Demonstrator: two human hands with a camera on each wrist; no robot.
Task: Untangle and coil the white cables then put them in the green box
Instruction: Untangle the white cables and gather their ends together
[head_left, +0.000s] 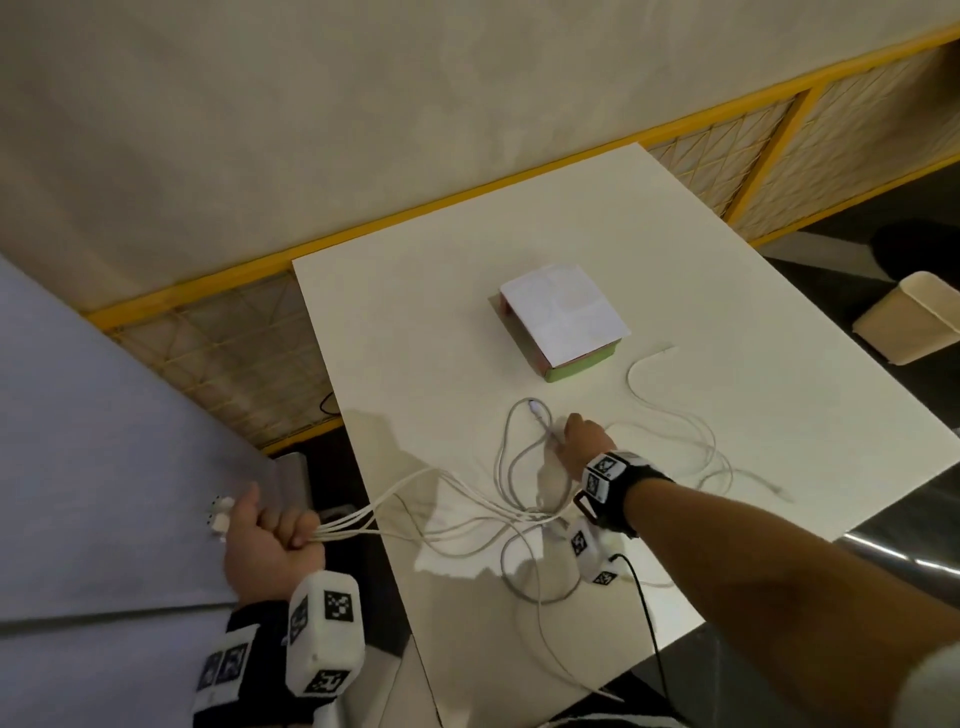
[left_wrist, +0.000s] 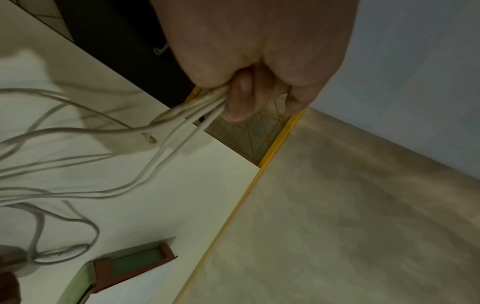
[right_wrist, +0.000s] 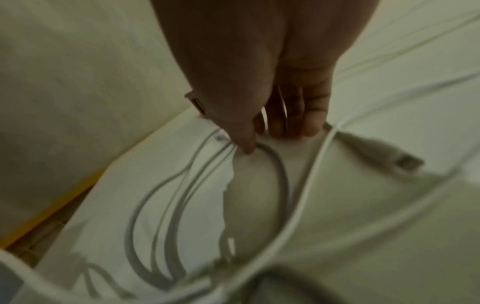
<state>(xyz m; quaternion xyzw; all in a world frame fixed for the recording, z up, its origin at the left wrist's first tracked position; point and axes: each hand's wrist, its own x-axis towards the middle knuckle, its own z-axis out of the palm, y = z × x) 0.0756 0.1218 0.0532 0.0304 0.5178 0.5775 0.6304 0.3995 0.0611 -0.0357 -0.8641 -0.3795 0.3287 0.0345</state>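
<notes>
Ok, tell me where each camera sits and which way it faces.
Head: worn on the head, facing down at the table; both forearms, left hand, right hand show.
Left wrist: looks along the left hand gripping white cables; green box beyond.
Right wrist: looks along the right hand's fingers touching cables on the table.
Shared: head and left wrist both show the green box.

The right hand (right_wrist: 262, 82) reaches down onto the white table (right_wrist: 389, 236), fingertips (right_wrist: 306, 129) touching its top among the white cables (right_wrist: 279, 170). The thumb (right_wrist: 246, 144) presses on a grey-white loop. Just right of the hand lies a USB plug (right_wrist: 400, 162), its cable running under the fingers. Left of the hand, part of a connector (right_wrist: 196, 102) shows. The picture is blurred.
</notes>
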